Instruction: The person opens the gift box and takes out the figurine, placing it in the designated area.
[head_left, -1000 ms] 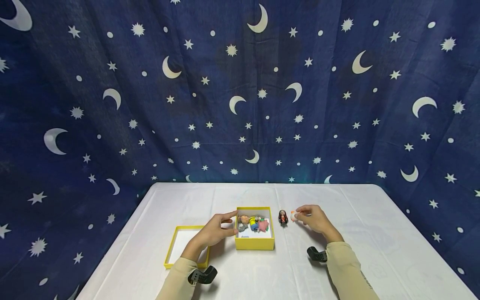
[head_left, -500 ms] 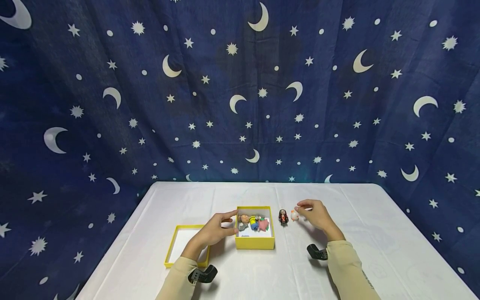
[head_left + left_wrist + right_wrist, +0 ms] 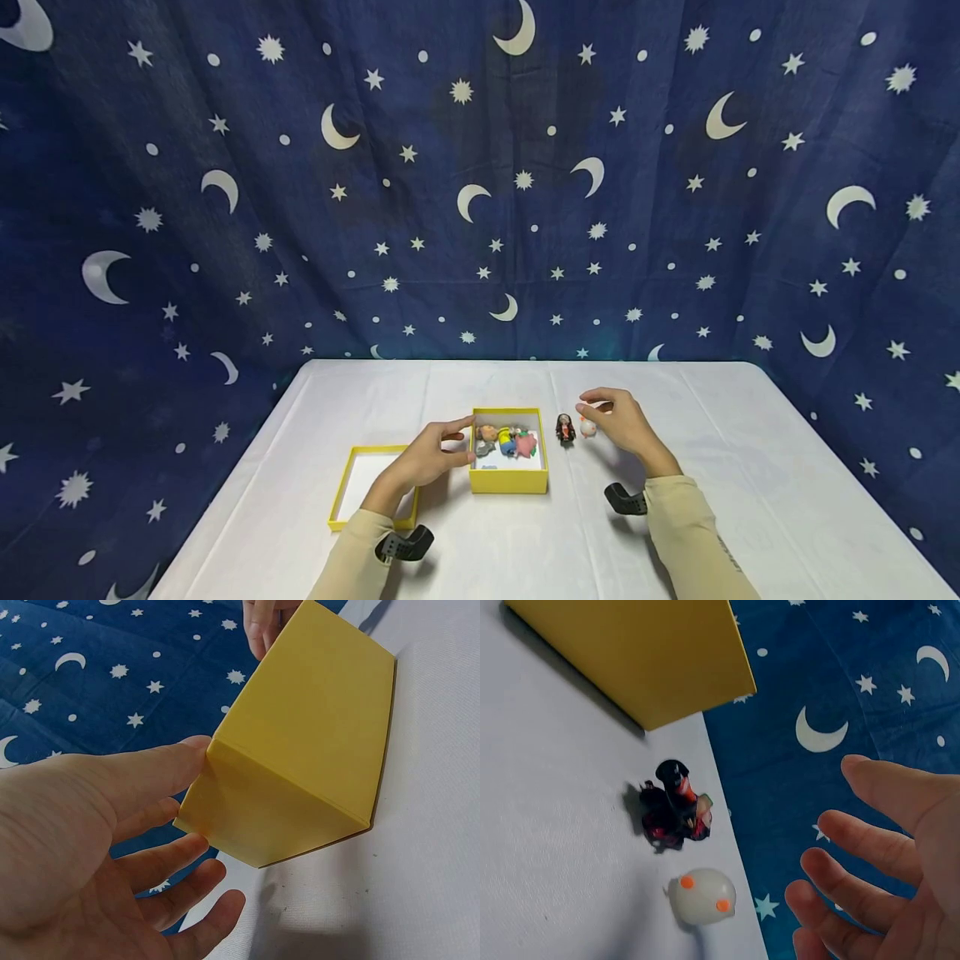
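A yellow box [image 3: 508,482] stands on the white table with several small toy figures lying in it. My left hand [image 3: 425,456] rests on the box's left side; in the left wrist view its thumb [image 3: 161,774] touches a top corner and the other fingers are loosely extended. To the right of the box, a dark-haired figurine [image 3: 566,429] stands beside a small white figure with orange spots [image 3: 706,897]. Just above and right of that white figure is my right hand [image 3: 621,423], holding nothing, its fingers relaxed and apart.
A shallow yellow-rimmed box lid [image 3: 363,483] lies at the left, white inside up, partly hidden by the left forearm. Behind the white table [image 3: 525,558] hangs a dark blue cloth [image 3: 420,200] with moons and stars. Black wrist cameras sit on both sleeves.
The right hand has let go of the white figure, lifted off it and shifted slightly left toward the dark-haired figurine. The left hand stays at the box; the head view tilts slightly.
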Demonstrator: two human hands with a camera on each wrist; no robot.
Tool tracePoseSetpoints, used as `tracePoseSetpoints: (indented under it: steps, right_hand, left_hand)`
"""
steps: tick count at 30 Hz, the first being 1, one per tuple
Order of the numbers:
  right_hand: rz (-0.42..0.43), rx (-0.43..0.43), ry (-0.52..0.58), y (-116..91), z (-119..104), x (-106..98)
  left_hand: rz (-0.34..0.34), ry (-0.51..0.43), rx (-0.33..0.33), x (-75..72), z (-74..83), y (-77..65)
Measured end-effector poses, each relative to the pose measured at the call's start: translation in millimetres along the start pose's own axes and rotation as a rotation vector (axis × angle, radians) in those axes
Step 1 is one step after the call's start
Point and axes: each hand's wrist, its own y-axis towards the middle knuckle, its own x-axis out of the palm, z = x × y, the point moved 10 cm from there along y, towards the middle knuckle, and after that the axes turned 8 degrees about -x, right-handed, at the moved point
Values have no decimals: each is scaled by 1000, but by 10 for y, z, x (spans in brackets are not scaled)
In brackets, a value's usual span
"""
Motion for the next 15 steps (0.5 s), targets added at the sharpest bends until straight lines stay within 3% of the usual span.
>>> tracePoseSetpoints:
  steps: [15]
  right_hand:
    - [-75,-13,16,20,-227,330]
  left_hand:
    - [8,0,-34,-5,-26,12]
